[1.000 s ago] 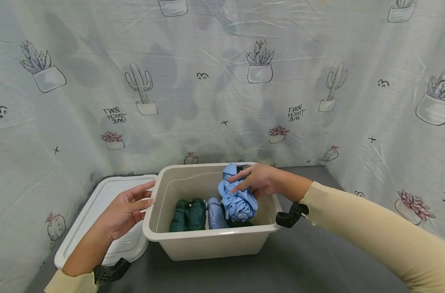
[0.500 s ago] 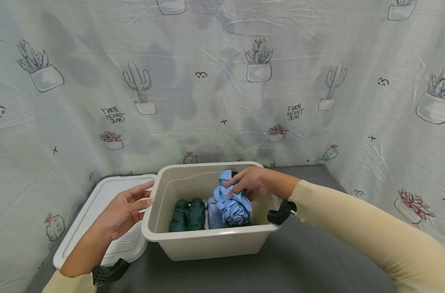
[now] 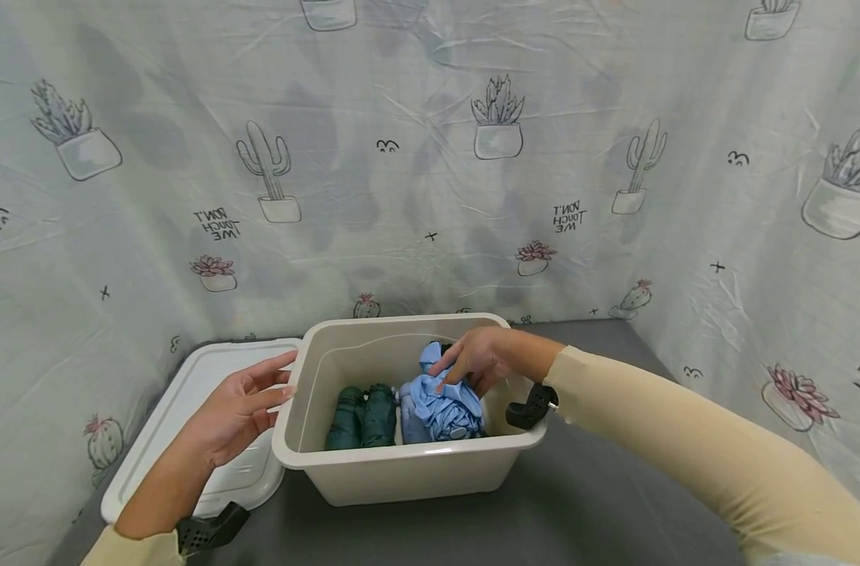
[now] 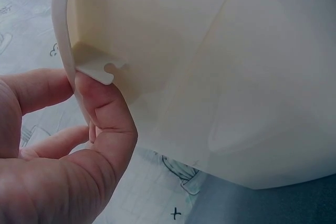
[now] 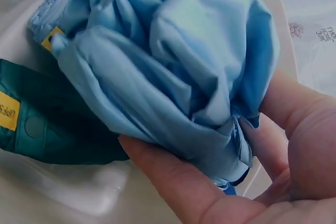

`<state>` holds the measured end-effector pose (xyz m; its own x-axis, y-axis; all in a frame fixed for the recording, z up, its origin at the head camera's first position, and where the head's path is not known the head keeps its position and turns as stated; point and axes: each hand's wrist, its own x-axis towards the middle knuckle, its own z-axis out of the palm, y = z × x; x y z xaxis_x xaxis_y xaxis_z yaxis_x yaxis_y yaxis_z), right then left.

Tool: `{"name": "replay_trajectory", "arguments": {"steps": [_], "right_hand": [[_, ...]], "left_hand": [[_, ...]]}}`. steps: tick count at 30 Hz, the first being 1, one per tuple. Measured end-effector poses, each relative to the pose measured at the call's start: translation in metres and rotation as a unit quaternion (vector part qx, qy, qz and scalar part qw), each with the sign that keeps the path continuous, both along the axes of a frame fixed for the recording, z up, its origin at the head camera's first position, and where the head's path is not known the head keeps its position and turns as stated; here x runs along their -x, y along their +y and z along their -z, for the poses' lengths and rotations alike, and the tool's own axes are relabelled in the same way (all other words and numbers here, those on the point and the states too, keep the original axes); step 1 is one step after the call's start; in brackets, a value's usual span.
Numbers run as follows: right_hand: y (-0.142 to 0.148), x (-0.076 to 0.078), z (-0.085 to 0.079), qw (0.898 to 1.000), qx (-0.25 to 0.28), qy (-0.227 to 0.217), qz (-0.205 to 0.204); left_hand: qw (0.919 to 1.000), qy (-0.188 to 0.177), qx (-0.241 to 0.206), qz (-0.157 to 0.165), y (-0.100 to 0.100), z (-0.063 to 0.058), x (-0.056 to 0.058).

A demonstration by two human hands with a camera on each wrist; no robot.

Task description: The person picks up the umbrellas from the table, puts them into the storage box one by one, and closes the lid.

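Note:
A cream plastic tub (image 3: 416,478) stands on the grey table. My left hand (image 3: 235,413) pinches its left rim; in the left wrist view the rim (image 4: 61,24) lies between thumb and fingers. My right hand (image 3: 483,358) reaches into the tub's right side and holds a light blue folding umbrella (image 3: 447,409), its canopy loosely bunched. To its left lie a duller blue rolled umbrella (image 3: 412,420) and two dark green ones (image 3: 345,420). Another dark green umbrella (image 5: 63,119) with a snap and yellow label shows beside the held one in the right wrist view.
A white lid (image 3: 211,373) lies flat left of the tub, partly behind my left forearm. A cactus-print curtain (image 3: 430,181) hangs behind and at both sides. The grey tabletop (image 3: 578,503) extends in front and to the right.
My right hand has moved down and slightly left, lowering the light blue umbrella into the tub, where it now covers more of the duller blue one. The left hand stays on the rim.

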<state>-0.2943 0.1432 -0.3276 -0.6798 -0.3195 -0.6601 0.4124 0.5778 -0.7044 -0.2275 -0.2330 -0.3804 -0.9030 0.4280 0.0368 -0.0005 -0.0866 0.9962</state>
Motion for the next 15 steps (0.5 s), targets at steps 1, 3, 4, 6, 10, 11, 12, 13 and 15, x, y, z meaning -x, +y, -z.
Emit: {"name": "replay_trajectory", "arguments": {"steps": [1,3,4,6,10,11,12,13,15], "right_hand": [[-0.0001,0.0004,0.0007,1.0,0.001,-0.002,-0.003],[-0.0002,0.0012,0.0022,1.0,-0.002,-0.004,-0.008],[-0.0002,0.0017,0.0031,1.0,-0.004,-0.005,-0.012],[-0.0004,0.0024,0.0049,1.0,-0.011,-0.008,-0.021],[-0.0009,0.0027,0.0074,0.999,-0.026,-0.016,-0.03],[-0.0009,0.0026,0.0079,0.999,-0.03,-0.016,-0.031],[-0.0011,0.0023,0.0084,0.999,-0.032,-0.019,-0.031],[-0.0012,0.0021,0.0088,0.999,-0.034,-0.019,-0.033],[-0.0014,0.0014,0.0087,0.999,-0.036,-0.021,-0.033]], "left_hand": [[1.0,0.0,-0.001,0.001,-0.0002,0.0002,0.0],[1.0,0.002,-0.002,0.003,-0.0003,0.0003,-0.0001],[1.0,0.002,-0.003,0.004,-0.0003,0.0002,-0.0003],[1.0,0.003,-0.002,0.004,-0.0004,0.0002,-0.0007],[1.0,0.003,0.004,-0.002,0.0001,-0.0003,-0.002],[1.0,0.003,0.005,-0.004,0.0002,-0.0005,-0.0022],[1.0,0.003,0.008,-0.005,0.0004,-0.0007,-0.0024],[0.9999,0.003,0.009,-0.006,0.0007,-0.001,-0.0025],[0.9999,0.003,0.012,-0.008,0.001,-0.0017,-0.0027]]}}
